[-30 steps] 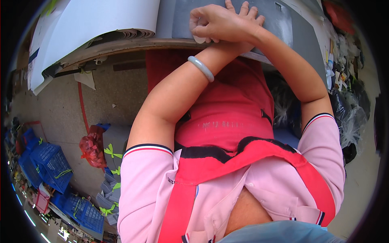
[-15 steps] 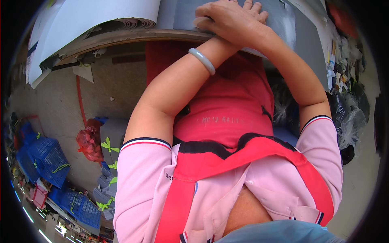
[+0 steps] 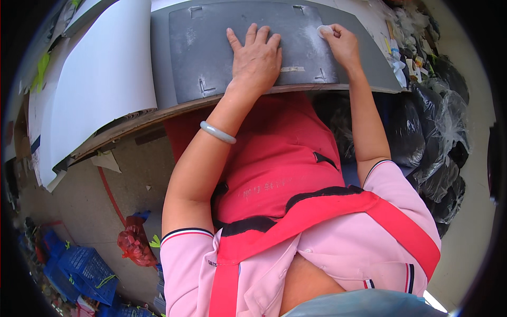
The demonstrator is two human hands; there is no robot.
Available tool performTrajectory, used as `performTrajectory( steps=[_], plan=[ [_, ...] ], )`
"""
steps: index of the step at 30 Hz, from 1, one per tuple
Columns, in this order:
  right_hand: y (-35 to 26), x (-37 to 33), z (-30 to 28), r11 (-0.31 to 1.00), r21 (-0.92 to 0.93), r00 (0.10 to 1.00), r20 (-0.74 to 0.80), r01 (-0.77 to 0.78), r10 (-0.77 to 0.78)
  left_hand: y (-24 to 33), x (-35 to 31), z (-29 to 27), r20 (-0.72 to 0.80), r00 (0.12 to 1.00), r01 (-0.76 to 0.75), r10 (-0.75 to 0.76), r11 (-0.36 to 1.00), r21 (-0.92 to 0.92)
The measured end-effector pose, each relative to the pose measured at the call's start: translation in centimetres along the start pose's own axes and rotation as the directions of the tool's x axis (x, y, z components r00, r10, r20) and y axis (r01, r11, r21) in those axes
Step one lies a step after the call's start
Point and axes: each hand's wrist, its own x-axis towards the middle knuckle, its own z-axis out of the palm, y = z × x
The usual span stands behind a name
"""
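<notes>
My left hand (image 3: 254, 61) lies flat on a dark grey template sheet (image 3: 211, 50), its fingers spread. The template has small L-shaped and square cut-outs near its corners, and pale powder smears its surface. At the template's right edge, my right hand (image 3: 344, 48) pinches a round white piece of tailor's chalk (image 3: 324, 31) between thumb and fingers. Under the template is a wider grey sheet (image 3: 364, 63), which shows past its right side. A small pale strip (image 3: 292, 69) sits on the template just right of my left hand.
A stack of large white sheets (image 3: 113, 63) curls over the table's left part. Clear and black plastic bags (image 3: 433, 121) pile up at the right. On the floor at left are a red bag (image 3: 136, 244) and blue plastic baskets (image 3: 91, 269). The wooden table edge (image 3: 174, 108) runs before me.
My forearms were crossed and are now apart. The right hand has moved to the template's right edge, the left hand lies left of it, and more of the template shows.
</notes>
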Motion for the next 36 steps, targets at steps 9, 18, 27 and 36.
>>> performTrajectory(
  steps=[9,18,27,36],
  plan=[
    [3.2,1.5,-1.3,0.774,0.568,0.946,0.300,-0.281,0.123,-0.2,0.0,0.1,-0.026,1.000,-0.012,0.011,0.999,-0.034],
    [-0.2,-1.8,-5.2,0.761,0.648,0.949,0.221,0.029,-0.224,6.1,-5.1,-5.4,-0.181,0.923,-0.381,0.339,0.746,-0.545],
    [-5.5,0.5,-6.7,0.311,0.933,0.942,-0.070,0.178,-0.330,0.2,-5.3,-5.7,0.281,0.958,0.098,-0.059,0.987,-0.125],
    [-3.5,-0.6,-6.0,0.221,0.973,0.984,-0.024,0.064,-0.177,-1.1,-4.4,-6.7,0.321,0.947,0.036,0.025,0.982,-0.183]
  ],
)
